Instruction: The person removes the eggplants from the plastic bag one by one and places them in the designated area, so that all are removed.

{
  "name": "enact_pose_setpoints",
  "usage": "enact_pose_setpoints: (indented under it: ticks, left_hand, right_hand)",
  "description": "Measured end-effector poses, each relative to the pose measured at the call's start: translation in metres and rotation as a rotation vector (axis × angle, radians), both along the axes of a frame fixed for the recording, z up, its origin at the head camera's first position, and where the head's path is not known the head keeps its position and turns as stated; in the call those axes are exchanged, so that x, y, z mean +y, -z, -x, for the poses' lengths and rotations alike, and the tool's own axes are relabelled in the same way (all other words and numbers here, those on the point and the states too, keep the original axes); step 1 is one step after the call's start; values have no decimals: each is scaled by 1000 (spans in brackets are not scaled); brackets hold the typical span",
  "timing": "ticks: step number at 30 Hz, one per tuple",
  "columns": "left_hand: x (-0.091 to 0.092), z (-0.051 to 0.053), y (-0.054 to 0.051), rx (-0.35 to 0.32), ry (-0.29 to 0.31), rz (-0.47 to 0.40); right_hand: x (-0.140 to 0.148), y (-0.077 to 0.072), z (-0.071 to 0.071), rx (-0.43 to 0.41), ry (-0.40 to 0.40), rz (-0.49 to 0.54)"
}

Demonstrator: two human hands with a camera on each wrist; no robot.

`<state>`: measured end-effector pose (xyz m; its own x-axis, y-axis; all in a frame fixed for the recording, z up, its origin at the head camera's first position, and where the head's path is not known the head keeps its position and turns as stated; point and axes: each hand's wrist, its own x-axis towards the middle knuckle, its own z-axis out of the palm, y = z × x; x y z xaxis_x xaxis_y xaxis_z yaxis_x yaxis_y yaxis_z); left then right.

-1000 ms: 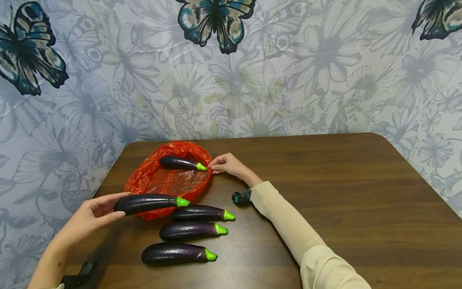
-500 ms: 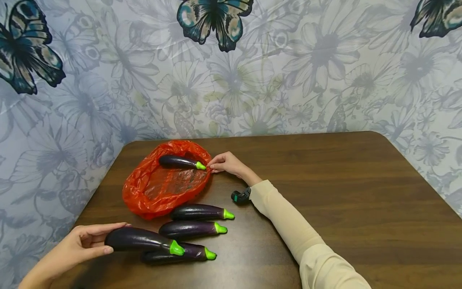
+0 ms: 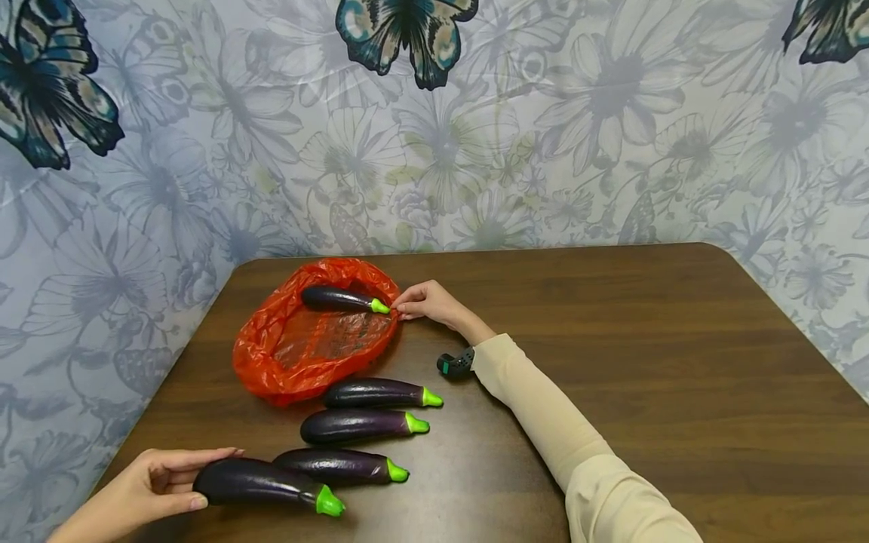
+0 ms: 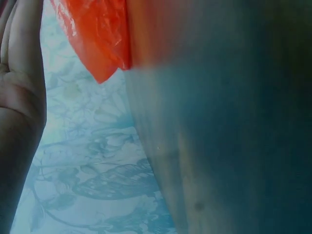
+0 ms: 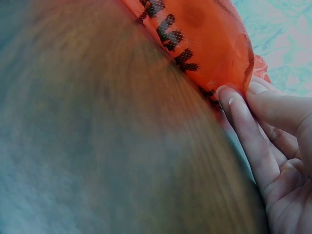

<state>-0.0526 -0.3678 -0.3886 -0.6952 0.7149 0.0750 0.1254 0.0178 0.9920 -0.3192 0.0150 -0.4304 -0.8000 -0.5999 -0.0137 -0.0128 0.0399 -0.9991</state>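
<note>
My left hand (image 3: 145,486) holds a dark purple eggplant (image 3: 254,483) by its blunt end, thumb in front and fingers behind, its green cap pointing right. This eggplant is at the front of a row and overlaps another eggplant (image 3: 339,466); whether it touches the table is unclear. Behind lie a second eggplant (image 3: 356,427) and a third (image 3: 376,393), roughly parallel. My right hand (image 3: 431,303) pinches the right rim of an open red plastic bag (image 3: 265,351). Inside the bag is one eggplant (image 3: 336,299), its cap near that rim. The right wrist view shows thumb and fingers on the bag film (image 5: 209,44).
Everything lies on a brown wooden table (image 3: 611,362) with rounded far corners. A wall covering (image 3: 577,151) with flowers and butterflies rises behind it. A black wrist device (image 3: 455,365) sits at my right cuff. In the left wrist view the tabletop (image 4: 219,146) is blurred.
My left hand has carried the eggplant from over the bag's front edge toward me and down, to the front of the row. The right hand keeps its hold on the bag rim.
</note>
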Motion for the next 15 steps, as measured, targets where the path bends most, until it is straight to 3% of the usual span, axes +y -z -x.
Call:
enact_pose_setpoints:
  ticks: [8, 15]
  left_hand:
    - [-4, -5, 7, -132, 43, -17]
    - [-1, -6, 10, -127, 15, 60]
  right_hand:
    - [-1, 2, 2, 7, -7, -2]
    - [0, 3, 2, 16, 0, 8]
